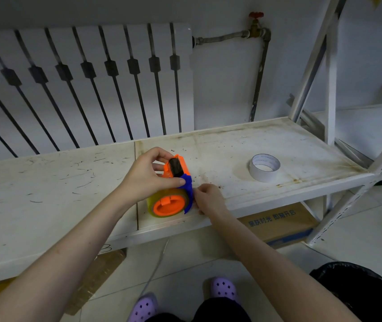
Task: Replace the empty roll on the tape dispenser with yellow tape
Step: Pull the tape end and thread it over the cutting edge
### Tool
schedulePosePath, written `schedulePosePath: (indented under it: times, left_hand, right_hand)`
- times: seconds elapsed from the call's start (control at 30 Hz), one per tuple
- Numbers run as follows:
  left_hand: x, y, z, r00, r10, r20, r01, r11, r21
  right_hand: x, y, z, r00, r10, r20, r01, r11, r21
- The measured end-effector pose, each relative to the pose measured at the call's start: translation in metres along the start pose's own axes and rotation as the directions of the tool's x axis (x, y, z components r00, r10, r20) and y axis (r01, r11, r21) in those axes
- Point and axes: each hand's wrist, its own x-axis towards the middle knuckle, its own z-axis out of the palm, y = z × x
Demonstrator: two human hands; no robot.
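An orange and blue tape dispenser [176,173] lies on its side on the white shelf board [231,147]. A yellow tape roll [151,204] sits around its orange hub [167,206]. My left hand [149,175] grips the dispenser's upper part, thumb on the blue guard. At the blue edge on the dispenser's right side my right hand [208,198] has its fingers pinched; what they pinch is hidden. An empty white roll core [264,167] stands apart on the shelf to the right.
A white radiator [80,84] and a pipe with a red valve [256,19] line the wall behind. A white rack upright [329,77] rises at right. A cardboard box [283,221] sits under the shelf, a black bin [366,291] at lower right.
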Motion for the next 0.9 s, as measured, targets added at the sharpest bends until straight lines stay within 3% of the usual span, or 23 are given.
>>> schedulePosePath:
  times: [0.1,0.2,0.4,0.53,0.67,0.9]
  left_hand:
    - [0.001,-0.003,-0.002,0.999,-0.018,-0.036,0.018,1.0,-0.002]
    - [0.001,-0.003,-0.001,0.998,-0.015,-0.064,0.015,1.0,-0.002]
    - [0.003,-0.006,0.003,0.975,-0.065,-0.211,0.063,0.998,-0.013]
    - [0.007,-0.007,0.011,0.942,-0.155,-0.298,0.151,0.988,-0.036]
    - [0.007,-0.009,0.014,0.919,-0.22,-0.328,0.21,0.976,-0.065]
    - [-0.006,-0.037,0.011,0.915,-0.397,-0.075,0.402,0.912,0.081]
  right_hand:
    - [-0.008,0.012,-0.006,0.94,-0.323,-0.112,0.332,0.941,0.071]
    - [-0.019,0.01,-0.007,0.808,-0.583,0.08,0.583,0.812,0.032]
    - [-0.015,0.026,-0.002,0.878,-0.463,0.118,0.475,0.873,-0.107]
    - [-0.013,0.021,0.016,0.845,-0.499,0.195,0.5,0.865,0.046]
    - [-0.006,0.026,0.037,0.869,-0.465,0.168,0.468,0.884,0.028]
    - [-0.001,0.026,0.055,0.895,-0.445,0.034,0.443,0.895,0.039]
